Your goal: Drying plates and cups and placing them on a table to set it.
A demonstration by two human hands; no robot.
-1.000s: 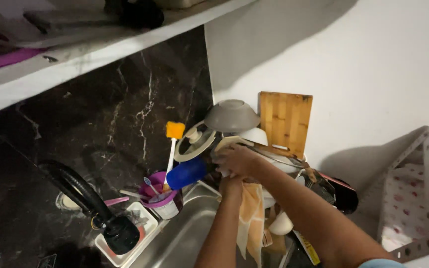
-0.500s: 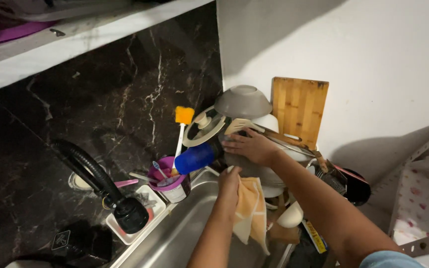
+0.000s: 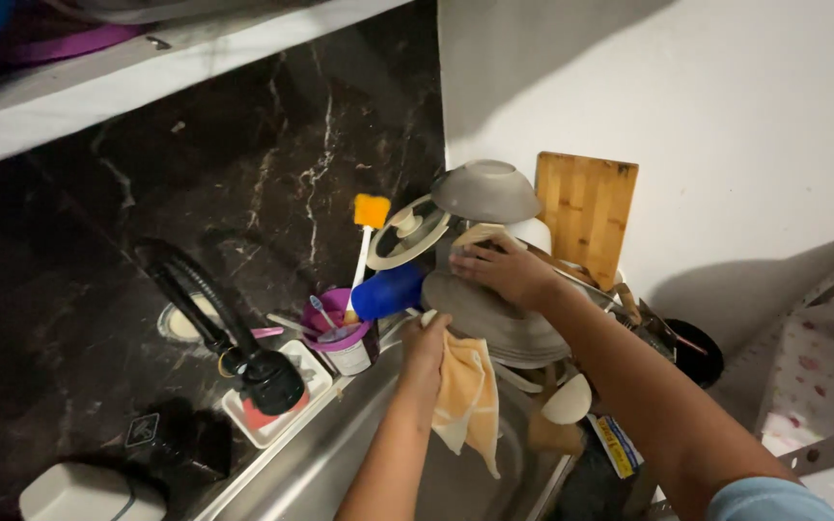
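Above the steel sink [image 3: 340, 463], the left hand [image 3: 424, 340] is gripping an orange cloth [image 3: 465, 400] in closed fingers while the right hand [image 3: 504, 272] is resting open-fingered on a grey plate [image 3: 494, 323].

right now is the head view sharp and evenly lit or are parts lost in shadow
Head view: uneven light. The white wall is bright with a broad soft shadow; the black faucet and dark marble backsplash are murky. The right hand and the orange cloth in the left hand read clearly; the shelf edge is soft.
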